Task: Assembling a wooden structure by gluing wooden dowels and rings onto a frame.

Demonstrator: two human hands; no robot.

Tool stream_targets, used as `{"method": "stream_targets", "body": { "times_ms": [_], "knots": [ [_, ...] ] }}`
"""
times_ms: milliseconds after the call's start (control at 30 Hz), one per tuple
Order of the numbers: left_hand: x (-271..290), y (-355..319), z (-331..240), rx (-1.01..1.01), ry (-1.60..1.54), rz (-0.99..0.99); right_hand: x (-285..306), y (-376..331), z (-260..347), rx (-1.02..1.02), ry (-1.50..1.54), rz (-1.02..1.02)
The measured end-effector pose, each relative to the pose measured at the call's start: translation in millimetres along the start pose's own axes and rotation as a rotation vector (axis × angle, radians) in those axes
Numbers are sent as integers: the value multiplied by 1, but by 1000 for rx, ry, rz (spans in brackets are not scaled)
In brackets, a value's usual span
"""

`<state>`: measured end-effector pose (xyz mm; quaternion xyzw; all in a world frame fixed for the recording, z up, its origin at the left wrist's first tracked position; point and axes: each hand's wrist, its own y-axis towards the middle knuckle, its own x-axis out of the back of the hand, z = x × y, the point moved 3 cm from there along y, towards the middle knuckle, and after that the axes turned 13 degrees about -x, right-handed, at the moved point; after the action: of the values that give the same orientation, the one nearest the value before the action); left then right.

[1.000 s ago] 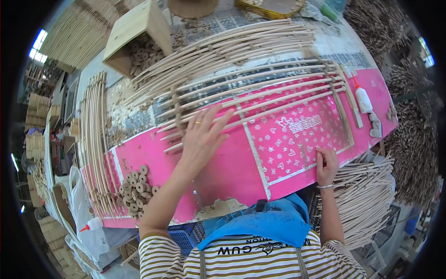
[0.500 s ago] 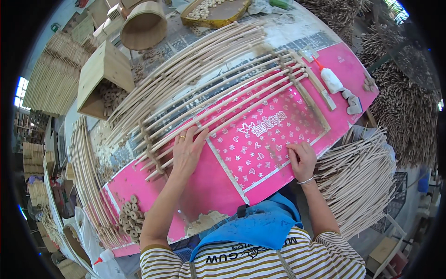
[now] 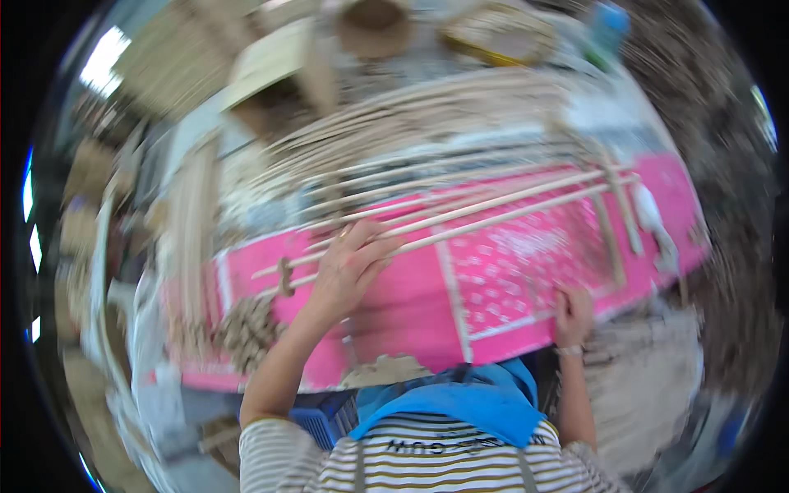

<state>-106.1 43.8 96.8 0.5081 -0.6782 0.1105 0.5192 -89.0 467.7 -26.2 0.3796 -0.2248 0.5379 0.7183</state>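
Blue cloth (image 3: pixel 460 407) is seen nearest, at the pink board's (image 3: pixel 411 308) near edge. Right hand (image 3: pixel 573 315) is laid on that edge, fingers curled; grip cannot be told through blur. Left hand (image 3: pixel 349 267) is spread open, pressed onto long rattan rods (image 3: pixel 493 209) lying across the board. Small rings (image 3: pixel 246 324) are piled left; cardboard box (image 3: pixel 275 78) is set beyond.

Top: short-sleeved striped shirt (image 3: pixel 427 464), cream with dark bands
Front: bright blue cloth (image 3: pixel 460 403), perhaps an apron
Right wrist: thin pale bracelet (image 3: pixel 568 351), blurred
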Motion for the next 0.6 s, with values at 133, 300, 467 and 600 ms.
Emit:
{"method": "stream_targets", "body": {
  "times_ms": [133,300,467,600],
  "knots": [
    [80,-45,31,234,228,-193,12,-9,-22,-69,19,-28],
    [203,-179,58,555,522,-424,4,-10,-22,-55,-23,50],
    [251,-271,136,776,841,-496,5,-8,-22,-33,-50,23],
    [254,-327,222,904,887,-492,5,-8,-27,-29,-59,20]
  ]
}}
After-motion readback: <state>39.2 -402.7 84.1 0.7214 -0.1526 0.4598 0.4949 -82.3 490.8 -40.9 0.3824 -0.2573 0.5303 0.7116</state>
